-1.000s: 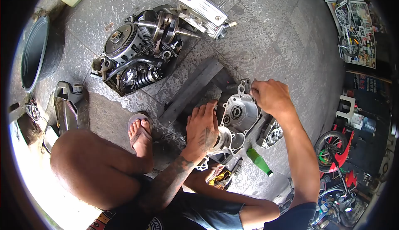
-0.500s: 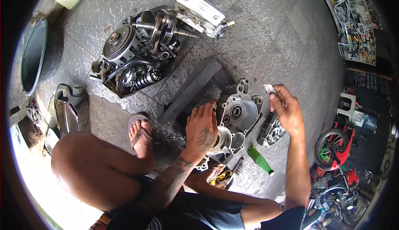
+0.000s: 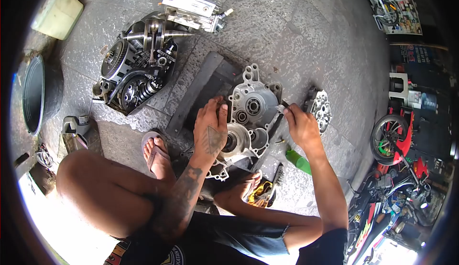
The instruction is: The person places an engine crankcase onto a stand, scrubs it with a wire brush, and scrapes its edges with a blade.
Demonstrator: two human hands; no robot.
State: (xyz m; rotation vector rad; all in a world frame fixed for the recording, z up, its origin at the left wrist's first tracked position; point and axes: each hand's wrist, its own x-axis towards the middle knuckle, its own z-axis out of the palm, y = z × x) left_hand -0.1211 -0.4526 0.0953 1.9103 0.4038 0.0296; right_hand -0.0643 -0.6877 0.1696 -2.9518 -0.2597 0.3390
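An engine crankcase half [image 3: 260, 90] of bare aluminium, with bearings seated in it, lies tilted in front of me on a dark wooden block [image 3: 191, 90]. My left hand [image 3: 211, 126] grips its left edge, fingers curled at the rim. Between the thumb and fingers of my right hand [image 3: 302, 127] is pinched a small pale scrap [image 3: 280, 108], pressed at the right rim of the casing. The fingers partly cover this scrap. Beyond my right hand a smaller metal engine cover [image 3: 321, 110] rests on the floor.
An opened engine [image 3: 138, 69] with gears and crankshaft stands at left, a cylinder block [image 3: 189, 7] behind it. Near my right forearm lies a green bottle [image 3: 299, 162], with a brush [image 3: 277, 181] by my foot. A black tub [image 3: 40, 95] and motorcycle parts [image 3: 389, 138] flank the area.
My right hand has moved left and down, bringing the pale scrap from the air to the casing's rim. The left hand stays on the casing. The view has shifted.
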